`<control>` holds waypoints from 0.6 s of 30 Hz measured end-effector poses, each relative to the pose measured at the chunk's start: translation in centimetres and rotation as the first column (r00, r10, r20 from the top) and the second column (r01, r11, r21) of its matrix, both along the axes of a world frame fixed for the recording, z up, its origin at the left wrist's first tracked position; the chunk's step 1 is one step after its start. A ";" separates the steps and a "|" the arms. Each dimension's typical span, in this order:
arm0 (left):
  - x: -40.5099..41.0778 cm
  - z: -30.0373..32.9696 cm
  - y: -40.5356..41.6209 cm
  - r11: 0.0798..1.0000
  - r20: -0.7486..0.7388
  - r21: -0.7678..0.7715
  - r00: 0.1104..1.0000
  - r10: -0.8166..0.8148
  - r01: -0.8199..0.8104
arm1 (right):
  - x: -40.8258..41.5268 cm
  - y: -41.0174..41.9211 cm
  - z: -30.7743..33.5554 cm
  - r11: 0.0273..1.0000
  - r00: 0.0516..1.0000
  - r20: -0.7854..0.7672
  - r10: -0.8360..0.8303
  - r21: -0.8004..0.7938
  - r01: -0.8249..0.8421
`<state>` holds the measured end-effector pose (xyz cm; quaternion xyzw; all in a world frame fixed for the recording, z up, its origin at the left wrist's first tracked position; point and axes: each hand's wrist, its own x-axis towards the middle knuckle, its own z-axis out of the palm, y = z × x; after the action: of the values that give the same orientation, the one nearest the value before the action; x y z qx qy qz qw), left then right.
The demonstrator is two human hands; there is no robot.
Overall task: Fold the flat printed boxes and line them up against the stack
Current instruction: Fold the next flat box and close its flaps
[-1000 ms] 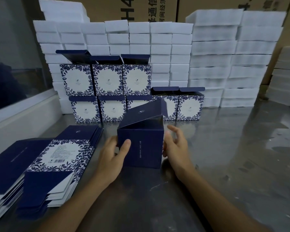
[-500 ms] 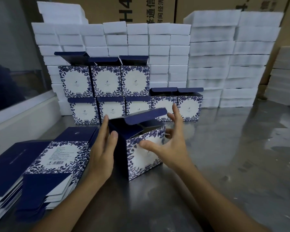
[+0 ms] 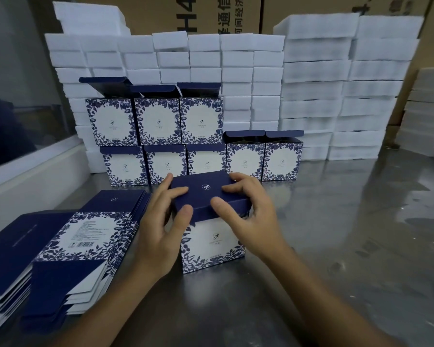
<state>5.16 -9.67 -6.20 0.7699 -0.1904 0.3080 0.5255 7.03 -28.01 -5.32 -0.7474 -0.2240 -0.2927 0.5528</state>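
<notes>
Head view, looking down at a shiny metal table [image 3: 336, 246]. At centre frame a folded box [image 3: 212, 236], white with a blue leaf border, stands upright with its navy lid [image 3: 206, 194] lowered across the top. The left hand [image 3: 158, 229] curls over the lid's left edge, thumb on the front flap and fingers on top. The right hand [image 3: 248, 216] mirrors it on the right, thumb pressing the front flap, fingers spread over the lid. Both hold the lid; neither is fully closed.

At lower left lies a pile of flat boxes [image 3: 68, 246], waiting. Behind, in the middle of the frame, finished boxes [image 3: 201, 144] stand in two tiers against a stack of white foam blocks [image 3: 236, 71], their lids up.

The risks, as I judge them: the front flap may crease or catch outside the wall if pushed down askew; uneven pressing could skew the thin card; and a careless slide back could knock the row crooked or topple the upper tier.
</notes>
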 end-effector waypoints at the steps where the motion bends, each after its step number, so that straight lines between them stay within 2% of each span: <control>1: -0.1 0.1 -0.2 0.997 0.044 0.058 0.998 0.045 -0.047 | 0.0 0.2 0.1 0.998 0.997 0.049 -0.057 -0.038 0.058; 4: -0.1 0.2 -0.8 0.978 0.160 0.161 0.982 0.104 -0.130 | -0.1 0.8 0.2 0.953 0.944 0.266 -0.194 -0.178 0.246; 7: 0.1 0.1 -1.3 0.961 0.217 0.201 0.965 0.145 -0.190 | -0.4 1.8 0.2 0.889 0.879 0.411 -0.242 -0.270 0.371; 18: 0.4 0.3 -1.2 0.943 0.276 0.206 0.940 0.200 -0.261 | -0.4 2.6 0.2 0.912 0.895 0.374 -0.244 -0.224 0.343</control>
<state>5.58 -10.92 -5.93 0.7995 -0.1989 0.4375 0.3603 6.63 -25.38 -5.12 -0.7827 -0.2387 -0.4621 0.3419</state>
